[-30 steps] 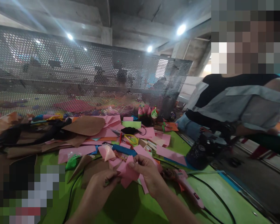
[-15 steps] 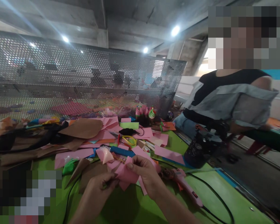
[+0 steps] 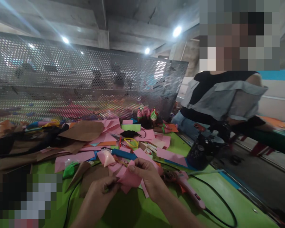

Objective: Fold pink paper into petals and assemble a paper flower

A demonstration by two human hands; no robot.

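Both my hands hold a piece of pink paper (image 3: 130, 179) above the green table (image 3: 123, 212). My left hand (image 3: 102, 191) pinches its left edge between thumb and finger. At the upper right edge, my right hand (image 3: 147, 175) grips the paper, thumb in front and fingers behind. Just beyond lie more pink pieces, a pale pink cone-shaped piece (image 3: 108, 157) and a blue roll (image 3: 123, 154). To the right of my right hand rests a pink glue gun (image 3: 191, 190) with a black cord.
Brown paper (image 3: 85, 130), pink sheets, a black mask-like item (image 3: 129, 134) and scissors (image 3: 121, 142) clutter the table. Behind stands a perforated metal screen (image 3: 85, 82). Small cupcake-like crafts (image 3: 153, 116) sit near it. A dark container (image 3: 204, 148) stands at the right edge, beside a person (image 3: 218, 95).
The view has shifted very slightly. The person at the right appears further left and leans a little differently. My hands keep almost the same hold on the pink paper.
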